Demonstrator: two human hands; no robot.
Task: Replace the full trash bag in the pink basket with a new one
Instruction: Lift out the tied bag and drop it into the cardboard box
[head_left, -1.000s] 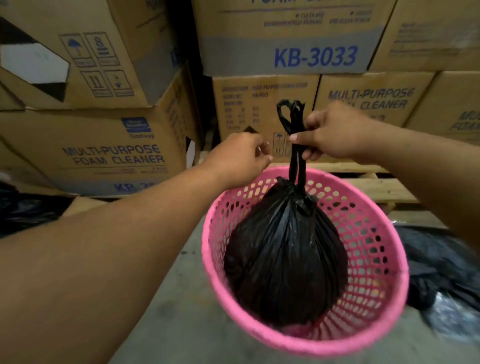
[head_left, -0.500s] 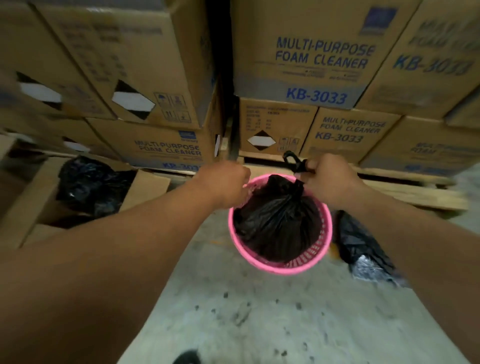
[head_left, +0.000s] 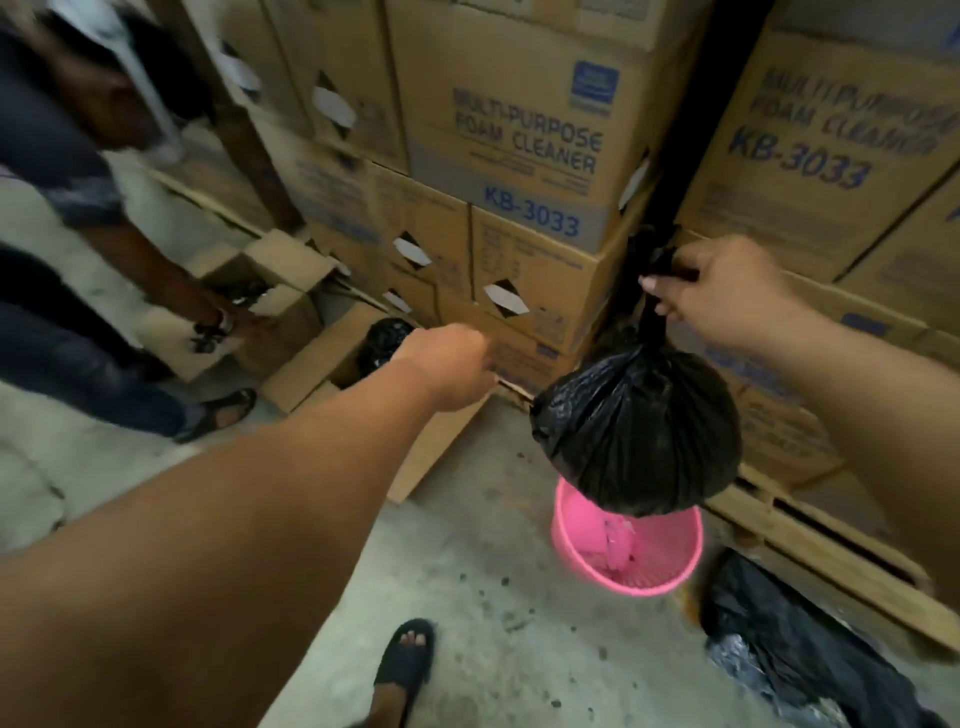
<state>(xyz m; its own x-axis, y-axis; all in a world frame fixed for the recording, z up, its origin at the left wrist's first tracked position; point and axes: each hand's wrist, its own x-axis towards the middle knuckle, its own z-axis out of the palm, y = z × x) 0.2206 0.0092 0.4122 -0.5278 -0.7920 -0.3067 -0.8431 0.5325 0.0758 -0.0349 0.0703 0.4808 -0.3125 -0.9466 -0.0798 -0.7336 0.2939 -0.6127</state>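
A full black trash bag (head_left: 636, 431), tied at its neck, hangs in the air from my right hand (head_left: 722, 288), which grips the knotted top. Below it the pink basket (head_left: 582, 545) stands on the concrete floor with no bag in it; the hanging bag hides its far rim. My left hand (head_left: 447, 364) is stretched forward to the left of the bag, fingers curled shut, with nothing visible in it.
Stacked cardboard cartons on wooden pallets fill the back and right. An open carton (head_left: 332, 364) with a black bag (head_left: 384, 338) inside sits at the left. Loose black plastic (head_left: 789, 654) lies right of the basket. Another person (head_left: 78, 260) bends over a box at far left. My sandalled foot (head_left: 402, 660) is near.
My right hand has lifted the full bag clear out of the pink basket. My left hand has let go of the basket rim. The view has pulled back and up.
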